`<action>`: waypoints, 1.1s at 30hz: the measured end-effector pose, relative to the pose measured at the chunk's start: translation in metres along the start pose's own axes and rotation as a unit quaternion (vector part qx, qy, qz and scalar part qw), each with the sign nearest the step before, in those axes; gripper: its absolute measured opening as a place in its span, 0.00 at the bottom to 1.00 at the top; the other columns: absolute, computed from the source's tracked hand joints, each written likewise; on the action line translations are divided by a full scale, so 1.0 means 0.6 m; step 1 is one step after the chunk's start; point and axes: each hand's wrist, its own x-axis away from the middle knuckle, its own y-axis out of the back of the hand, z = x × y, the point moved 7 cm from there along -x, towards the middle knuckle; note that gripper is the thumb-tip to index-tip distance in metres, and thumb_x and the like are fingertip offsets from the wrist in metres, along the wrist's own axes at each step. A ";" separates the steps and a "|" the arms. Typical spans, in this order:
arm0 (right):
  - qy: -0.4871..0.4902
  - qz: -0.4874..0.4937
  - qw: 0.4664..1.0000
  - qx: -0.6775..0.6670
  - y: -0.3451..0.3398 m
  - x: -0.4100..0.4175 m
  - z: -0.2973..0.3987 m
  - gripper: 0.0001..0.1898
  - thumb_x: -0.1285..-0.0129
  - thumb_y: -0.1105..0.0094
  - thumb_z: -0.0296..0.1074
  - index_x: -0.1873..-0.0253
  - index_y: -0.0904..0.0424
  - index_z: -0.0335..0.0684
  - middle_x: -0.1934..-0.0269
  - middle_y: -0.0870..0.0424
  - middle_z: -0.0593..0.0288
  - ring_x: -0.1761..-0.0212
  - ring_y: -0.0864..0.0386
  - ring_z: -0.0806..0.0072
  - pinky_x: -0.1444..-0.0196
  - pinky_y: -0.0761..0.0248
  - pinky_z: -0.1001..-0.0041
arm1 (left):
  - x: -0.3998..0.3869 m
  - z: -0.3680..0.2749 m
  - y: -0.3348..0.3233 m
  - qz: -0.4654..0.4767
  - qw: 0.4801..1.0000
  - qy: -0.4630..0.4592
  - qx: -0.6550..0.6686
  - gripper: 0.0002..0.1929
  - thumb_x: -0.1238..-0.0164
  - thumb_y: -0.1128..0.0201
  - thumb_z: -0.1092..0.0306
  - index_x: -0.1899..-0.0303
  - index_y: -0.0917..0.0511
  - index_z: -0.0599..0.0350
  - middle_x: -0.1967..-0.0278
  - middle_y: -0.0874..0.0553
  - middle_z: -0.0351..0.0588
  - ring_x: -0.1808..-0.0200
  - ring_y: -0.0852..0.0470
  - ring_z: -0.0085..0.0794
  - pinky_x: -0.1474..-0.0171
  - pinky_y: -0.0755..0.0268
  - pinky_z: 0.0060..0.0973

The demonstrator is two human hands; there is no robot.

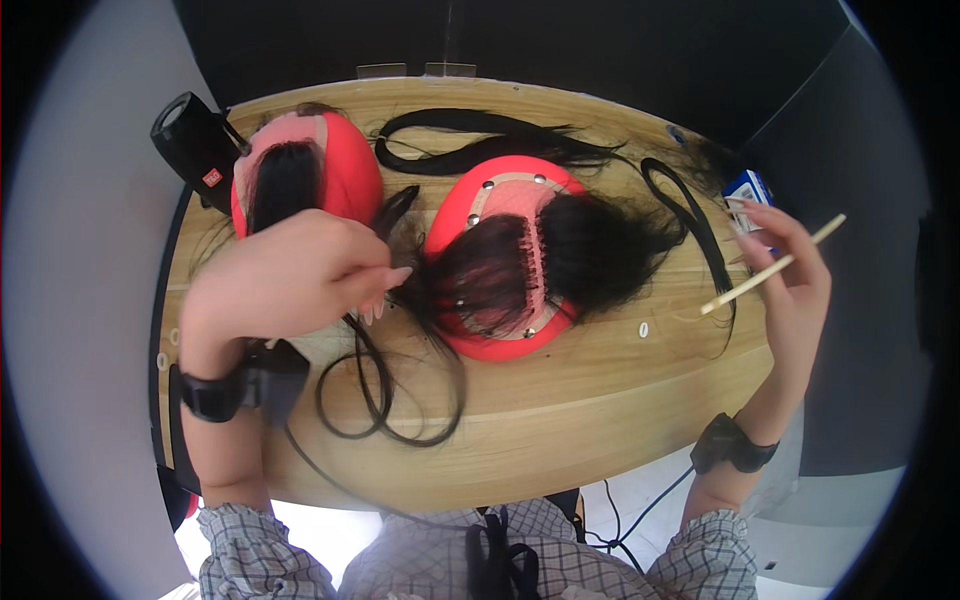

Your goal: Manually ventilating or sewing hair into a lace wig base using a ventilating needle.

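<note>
Before me a red wig head block (469,346) carries a pinned mesh cap (517,196). Black hair (607,251) on the cap is parted to either side of a pale middle line. My left hand (300,277) is at the block's left edge, its fingertips pinched on a lock of black hair (420,289). Long strands loop on the table below that hand. Off to the right, my right hand (787,262) is raised and blurred, apart from the block. Between its fingers lies a thin pale stick-like tool (739,291), with a fine tip at its lower left end.
A second red head block (352,169) with hair stands at back left, beside a black portable speaker (191,150). Long black hair bundles (465,120) lie behind. A blue-and-white box (746,187) sits at right. A small white oval piece (643,330) lies on the wooden table (585,397).
</note>
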 end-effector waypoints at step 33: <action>-0.087 0.222 0.945 -0.226 -0.133 0.025 0.023 0.08 0.40 0.32 0.21 0.55 0.13 0.31 0.71 0.12 0.60 0.82 0.24 0.85 0.81 0.35 0.86 | 0.162 -0.036 0.161 -0.040 0.609 -0.513 0.603 0.09 0.20 0.55 0.69 0.61 0.30 0.62 0.61 0.25 0.47 0.59 0.22 0.33 0.50 0.24 0.31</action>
